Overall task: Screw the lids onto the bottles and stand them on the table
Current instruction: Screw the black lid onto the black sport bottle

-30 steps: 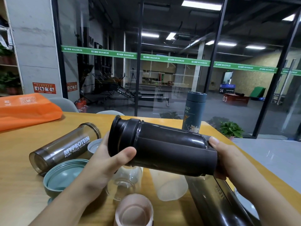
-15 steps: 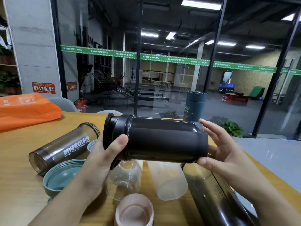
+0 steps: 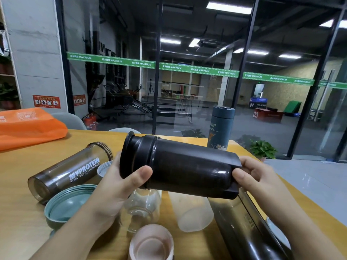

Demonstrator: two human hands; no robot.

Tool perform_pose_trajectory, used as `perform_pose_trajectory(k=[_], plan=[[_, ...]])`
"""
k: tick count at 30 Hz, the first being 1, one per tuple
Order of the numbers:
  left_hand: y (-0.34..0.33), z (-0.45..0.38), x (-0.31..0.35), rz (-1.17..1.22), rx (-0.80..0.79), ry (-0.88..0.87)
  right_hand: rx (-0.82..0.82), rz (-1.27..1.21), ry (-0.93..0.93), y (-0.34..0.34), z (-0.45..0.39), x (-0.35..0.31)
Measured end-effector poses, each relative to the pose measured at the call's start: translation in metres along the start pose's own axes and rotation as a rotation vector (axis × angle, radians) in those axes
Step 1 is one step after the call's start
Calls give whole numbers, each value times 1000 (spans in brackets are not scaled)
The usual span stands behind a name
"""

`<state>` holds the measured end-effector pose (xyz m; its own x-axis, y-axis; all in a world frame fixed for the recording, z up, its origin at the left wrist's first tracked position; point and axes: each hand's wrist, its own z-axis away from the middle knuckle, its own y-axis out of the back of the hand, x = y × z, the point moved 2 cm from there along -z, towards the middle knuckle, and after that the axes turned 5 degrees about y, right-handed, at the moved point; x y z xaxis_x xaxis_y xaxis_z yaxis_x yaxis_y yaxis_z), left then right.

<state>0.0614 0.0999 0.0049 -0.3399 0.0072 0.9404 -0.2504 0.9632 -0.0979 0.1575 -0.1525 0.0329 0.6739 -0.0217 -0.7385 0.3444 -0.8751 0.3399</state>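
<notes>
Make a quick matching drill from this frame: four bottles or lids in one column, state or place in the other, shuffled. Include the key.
Things:
1. black bottle
2. blue-grey flask
3. MYPROTEIN bottle
4. pink lid

States:
A. lies on its side on the table, mouth uncapped
B. held sideways above the table by the left hand and right hand
C. stands upright at the table's far edge, capped
D. rests at the near edge, hollow side up

Pairs: 1-B, 2-C, 3-A, 4-D
</notes>
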Motion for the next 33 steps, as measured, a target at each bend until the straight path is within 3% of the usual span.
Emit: perform_pose_trajectory(k=[13, 17, 22, 26, 33], plan=[[-4, 2, 3, -67, -46, -35, -77, 114, -166, -1, 4, 7], [-2, 1, 0, -17, -15, -17, -2, 86, -186, 0, 5, 3], [0, -1, 0, 64, 18, -5, -53, -93, -65, 0, 0, 3], [-1, -1, 1, 78, 26, -1, -198, -167, -15, -2, 3, -2], [-2, -1, 2, 56, 28, 4, -83, -219, 1, -1, -2, 3]])
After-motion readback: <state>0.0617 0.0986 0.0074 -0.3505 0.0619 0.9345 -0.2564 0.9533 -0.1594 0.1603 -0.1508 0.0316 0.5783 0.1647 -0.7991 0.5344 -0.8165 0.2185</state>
